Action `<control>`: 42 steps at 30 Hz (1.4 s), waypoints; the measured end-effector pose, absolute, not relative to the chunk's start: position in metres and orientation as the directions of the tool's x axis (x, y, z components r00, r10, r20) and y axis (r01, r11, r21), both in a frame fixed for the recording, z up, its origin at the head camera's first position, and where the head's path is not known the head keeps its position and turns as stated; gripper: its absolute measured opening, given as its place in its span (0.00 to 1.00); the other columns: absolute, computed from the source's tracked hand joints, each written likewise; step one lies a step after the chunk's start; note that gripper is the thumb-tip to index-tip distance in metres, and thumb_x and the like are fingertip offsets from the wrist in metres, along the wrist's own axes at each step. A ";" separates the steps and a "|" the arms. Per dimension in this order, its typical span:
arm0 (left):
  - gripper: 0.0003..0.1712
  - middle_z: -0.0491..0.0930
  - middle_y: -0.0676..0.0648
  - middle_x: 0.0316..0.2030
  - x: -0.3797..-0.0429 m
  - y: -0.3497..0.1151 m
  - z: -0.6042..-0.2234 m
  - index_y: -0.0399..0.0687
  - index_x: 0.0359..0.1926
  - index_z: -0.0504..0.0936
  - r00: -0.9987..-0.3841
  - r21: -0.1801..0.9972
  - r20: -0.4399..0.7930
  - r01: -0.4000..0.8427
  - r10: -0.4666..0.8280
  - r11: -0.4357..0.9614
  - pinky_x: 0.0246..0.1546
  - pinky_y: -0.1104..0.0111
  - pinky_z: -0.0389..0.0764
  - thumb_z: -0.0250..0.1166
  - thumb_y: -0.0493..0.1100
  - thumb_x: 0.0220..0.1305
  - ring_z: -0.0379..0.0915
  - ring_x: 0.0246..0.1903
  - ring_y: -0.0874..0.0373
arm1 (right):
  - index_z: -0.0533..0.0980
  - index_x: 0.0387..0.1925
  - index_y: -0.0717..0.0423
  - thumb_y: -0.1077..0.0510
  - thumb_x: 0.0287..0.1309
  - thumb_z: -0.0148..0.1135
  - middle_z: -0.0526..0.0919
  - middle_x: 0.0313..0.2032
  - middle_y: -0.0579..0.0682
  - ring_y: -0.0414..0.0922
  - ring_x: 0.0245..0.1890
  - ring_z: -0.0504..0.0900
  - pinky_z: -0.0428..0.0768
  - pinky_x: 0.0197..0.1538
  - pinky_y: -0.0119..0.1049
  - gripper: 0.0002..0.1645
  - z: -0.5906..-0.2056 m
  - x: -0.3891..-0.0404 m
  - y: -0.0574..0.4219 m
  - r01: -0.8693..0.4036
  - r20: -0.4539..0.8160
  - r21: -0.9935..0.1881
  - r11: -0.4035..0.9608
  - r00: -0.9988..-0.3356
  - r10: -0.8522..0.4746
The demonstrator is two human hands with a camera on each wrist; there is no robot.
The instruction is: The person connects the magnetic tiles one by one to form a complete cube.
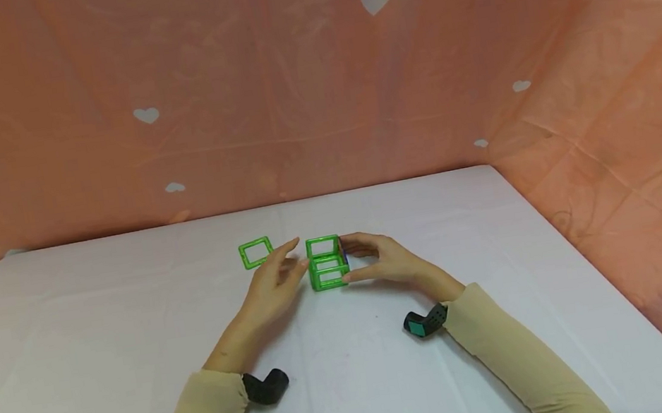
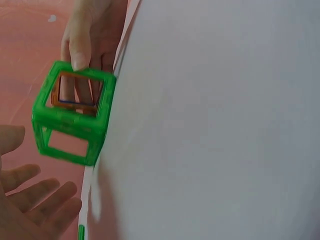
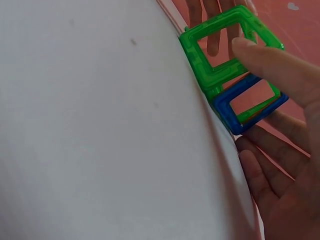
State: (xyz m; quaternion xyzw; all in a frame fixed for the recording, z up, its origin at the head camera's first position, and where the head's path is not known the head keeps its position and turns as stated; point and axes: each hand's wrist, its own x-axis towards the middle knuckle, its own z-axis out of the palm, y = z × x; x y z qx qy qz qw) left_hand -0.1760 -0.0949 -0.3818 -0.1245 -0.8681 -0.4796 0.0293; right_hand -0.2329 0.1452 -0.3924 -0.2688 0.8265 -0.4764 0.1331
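Observation:
A small box of magnetic tiles (image 1: 329, 269), mostly green frames, stands upright on the white table. My right hand (image 1: 393, 261) holds it from the right, the thumb on its front green frame and the fingers towards the far side. A blue tile (image 3: 227, 111) forms the side by my right palm, and through the frames an orange tile (image 2: 55, 91) shows. On the box's left is my left hand (image 1: 269, 290), its fingers extended and holding nothing, the fingertips close to the box. Beyond that hand lies a loose green square tile (image 1: 244, 257), partly overlapped by it in the head view.
White cloth covers the table (image 1: 358, 388). An orange sheet (image 1: 262, 88) with pale hearts hangs behind and along the right side. Black devices sit on both wrists, the left one (image 1: 266, 389) and the right one (image 1: 427, 322), at the sleeve cuffs.

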 end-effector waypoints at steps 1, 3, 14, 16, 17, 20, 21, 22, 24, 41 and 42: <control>0.29 0.69 0.32 0.61 -0.177 -0.097 -0.381 0.38 0.68 0.64 -0.968 0.822 0.170 0.242 0.183 0.516 0.58 0.51 0.72 0.58 0.42 0.69 0.72 0.57 0.40 | 0.68 0.64 0.57 0.56 0.45 0.76 0.74 0.62 0.54 0.51 0.60 0.74 0.70 0.64 0.44 0.43 -0.393 -0.233 0.145 -0.318 0.037 -0.859 0.401 -0.820 -0.572; 0.29 0.69 0.32 0.60 -0.179 -0.101 -0.381 0.37 0.67 0.65 -0.970 0.809 0.172 0.239 0.172 0.538 0.58 0.51 0.72 0.59 0.42 0.68 0.71 0.58 0.39 | 0.68 0.64 0.57 0.56 0.45 0.76 0.73 0.62 0.54 0.51 0.61 0.74 0.70 0.64 0.43 0.44 -0.393 -0.233 0.146 -0.314 0.034 -0.861 0.400 -0.820 -0.572; 0.27 0.68 0.32 0.61 -0.192 -0.125 -0.378 0.35 0.62 0.70 -0.978 0.733 0.176 0.204 0.109 0.649 0.59 0.47 0.69 0.62 0.40 0.65 0.68 0.59 0.36 | 0.66 0.66 0.58 0.58 0.47 0.75 0.71 0.64 0.55 0.51 0.63 0.71 0.67 0.66 0.44 0.44 -0.394 -0.232 0.147 -0.300 0.018 -0.865 0.401 -0.818 -0.574; 0.26 0.69 0.32 0.60 -0.195 -0.129 -0.379 0.35 0.61 0.71 -0.977 0.727 0.190 0.208 0.099 0.655 0.60 0.48 0.68 0.63 0.39 0.64 0.67 0.60 0.37 | 0.66 0.66 0.58 0.58 0.47 0.75 0.71 0.64 0.55 0.52 0.63 0.71 0.67 0.66 0.44 0.44 -0.394 -0.232 0.148 -0.311 0.027 -0.865 0.394 -0.813 -0.582; 0.26 0.70 0.32 0.59 -0.196 -0.130 -0.380 0.34 0.60 0.71 -0.975 0.719 0.204 0.214 0.093 0.661 0.61 0.48 0.67 0.63 0.38 0.63 0.67 0.60 0.37 | 0.66 0.66 0.59 0.59 0.48 0.74 0.71 0.64 0.56 0.52 0.63 0.71 0.67 0.66 0.45 0.44 -0.394 -0.232 0.148 -0.314 0.031 -0.866 0.390 -0.811 -0.585; 0.26 0.72 0.31 0.57 -0.198 -0.134 -0.380 0.32 0.58 0.73 -0.968 0.695 0.236 0.229 0.085 0.681 0.61 0.47 0.65 0.65 0.38 0.60 0.66 0.60 0.37 | 0.66 0.66 0.59 0.58 0.47 0.74 0.71 0.64 0.56 0.52 0.64 0.70 0.67 0.66 0.45 0.44 -0.394 -0.233 0.148 -0.322 0.037 -0.864 0.386 -0.806 -0.591; 0.25 0.72 0.30 0.56 -0.199 -0.135 -0.380 0.31 0.57 0.73 -0.967 0.687 0.241 0.232 0.086 0.689 0.61 0.47 0.65 0.65 0.37 0.60 0.66 0.59 0.36 | 0.66 0.66 0.59 0.58 0.47 0.75 0.71 0.64 0.56 0.52 0.64 0.70 0.67 0.66 0.44 0.44 -0.395 -0.233 0.148 -0.323 0.037 -0.864 0.385 -0.805 -0.592; 0.25 0.72 0.30 0.56 -0.200 -0.136 -0.380 0.30 0.57 0.73 -0.966 0.682 0.244 0.233 0.085 0.694 0.61 0.46 0.65 0.65 0.37 0.60 0.66 0.58 0.36 | 0.66 0.66 0.59 0.58 0.47 0.75 0.71 0.64 0.56 0.52 0.64 0.70 0.67 0.66 0.44 0.44 -0.395 -0.233 0.148 -0.324 0.037 -0.863 0.387 -0.806 -0.591; 0.26 0.72 0.29 0.56 -0.201 -0.138 -0.379 0.30 0.57 0.73 -0.968 0.675 0.234 0.225 0.084 0.702 0.61 0.46 0.65 0.65 0.38 0.59 0.66 0.58 0.35 | 0.65 0.66 0.59 0.57 0.47 0.75 0.71 0.64 0.56 0.52 0.64 0.70 0.67 0.66 0.44 0.45 -0.396 -0.234 0.148 -0.325 0.036 -0.862 0.389 -0.805 -0.592; 0.32 0.67 0.25 0.59 -0.211 -0.151 -0.374 0.22 0.60 0.68 -0.979 0.593 0.148 0.199 0.137 0.780 0.64 0.45 0.60 0.65 0.38 0.59 0.61 0.61 0.30 | 0.66 0.66 0.57 0.56 0.47 0.75 0.72 0.64 0.54 0.50 0.63 0.71 0.67 0.66 0.42 0.45 -0.400 -0.235 0.150 -0.322 0.035 -0.861 0.394 -0.810 -0.585; 0.32 0.67 0.24 0.59 -0.211 -0.151 -0.374 0.22 0.60 0.67 -0.980 0.590 0.142 0.200 0.143 0.782 0.63 0.44 0.61 0.65 0.38 0.59 0.61 0.60 0.30 | 0.66 0.66 0.57 0.56 0.47 0.75 0.72 0.64 0.54 0.50 0.63 0.71 0.67 0.66 0.42 0.45 -0.401 -0.235 0.150 -0.324 0.037 -0.860 0.395 -0.811 -0.584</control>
